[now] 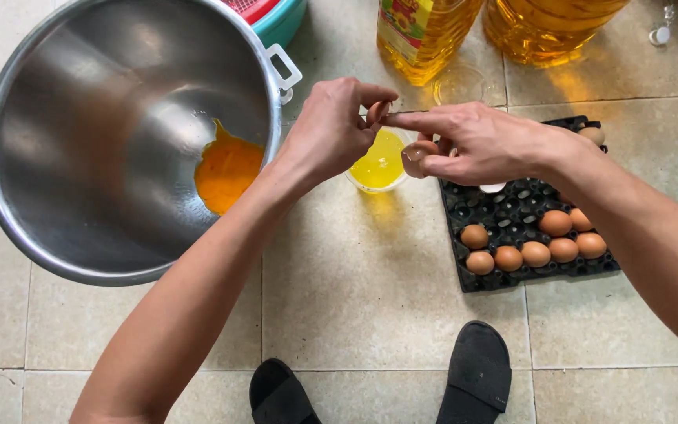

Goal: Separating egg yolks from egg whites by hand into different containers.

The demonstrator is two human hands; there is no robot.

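At the far left a large steel bowl [111,133] is tilted on the tiled floor [355,283], with beaten yolk [227,166] pooled low against its right wall. Right of the bowl, the left hand [329,129] is curled with its fingertips pinched on one half of a cracked brown eggshell [377,112], while the right hand [476,141] has its forefinger stretched toward the left hand and its other fingers closed round the other shell half [417,155], both held just above a small clear cup [380,165] of yellow liquid. At the right a black egg tray [512,228] is set on the floor with brown eggs [535,253] along its near edge, two oil bottles [425,31] are stood at the far side, and two black slippers [476,373] are seen at the near edge.
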